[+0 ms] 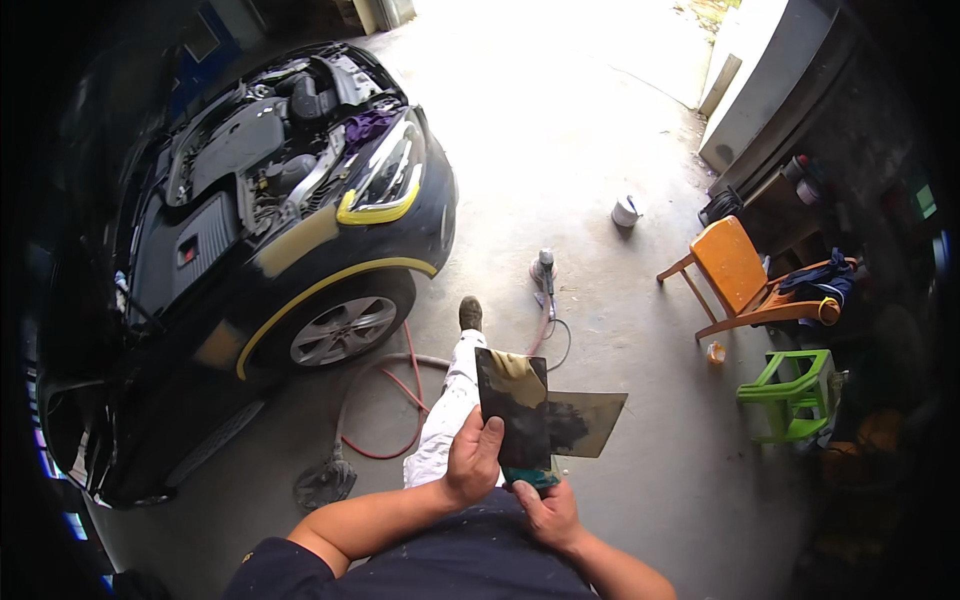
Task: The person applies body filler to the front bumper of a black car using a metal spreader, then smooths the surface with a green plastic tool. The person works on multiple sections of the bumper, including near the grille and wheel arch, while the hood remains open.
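Observation:
My left hand grips the edge of a dark rectangular mixing board, its thumb on the face. Beige body filler is smeared over the board's upper end. Closed below it, my right hand holds a putty knife by its green handle, partly hidden by the fingers. A wide, thin blade with dark smudges sticks out to the right from behind the board; its join to the handle is hidden.
At left stands a black car, its engine bay exposed, with beige patches and yellow tape round headlight and wheel arch. A red hose and a sander lie on the floor. Right are an orange chair, green stool and white can.

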{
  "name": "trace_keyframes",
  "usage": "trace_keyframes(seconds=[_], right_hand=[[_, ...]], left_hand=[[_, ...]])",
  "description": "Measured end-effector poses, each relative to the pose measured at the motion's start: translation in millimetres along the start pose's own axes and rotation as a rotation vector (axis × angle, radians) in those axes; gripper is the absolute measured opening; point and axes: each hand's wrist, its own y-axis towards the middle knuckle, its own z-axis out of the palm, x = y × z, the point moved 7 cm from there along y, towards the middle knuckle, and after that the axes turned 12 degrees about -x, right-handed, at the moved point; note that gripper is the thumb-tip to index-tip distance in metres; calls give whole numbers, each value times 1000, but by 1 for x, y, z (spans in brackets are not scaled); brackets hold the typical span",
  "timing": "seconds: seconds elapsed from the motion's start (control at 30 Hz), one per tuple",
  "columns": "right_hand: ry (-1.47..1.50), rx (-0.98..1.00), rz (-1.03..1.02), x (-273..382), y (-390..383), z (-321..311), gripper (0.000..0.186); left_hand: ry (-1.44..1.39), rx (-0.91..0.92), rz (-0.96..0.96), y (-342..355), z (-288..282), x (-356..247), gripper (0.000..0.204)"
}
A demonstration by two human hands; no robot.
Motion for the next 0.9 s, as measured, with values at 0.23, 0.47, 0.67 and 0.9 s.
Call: trace_keyframes(seconds=[0.23,0.47,0.67,0.9], right_hand=[[56,-466,-211,64,155,-73,20],[-421,-631,-338,106,317,-124,16],[178,-580,-171,58,501,-103,17],[437,-394,118,-63,634,-76,21]], left_hand=[[179,100,95,173,8,18,33],[434,120,4,343,-45,63,23],[429,-233,141,431,-106,112,20],[396,-524,253,486,-173,245,22]])
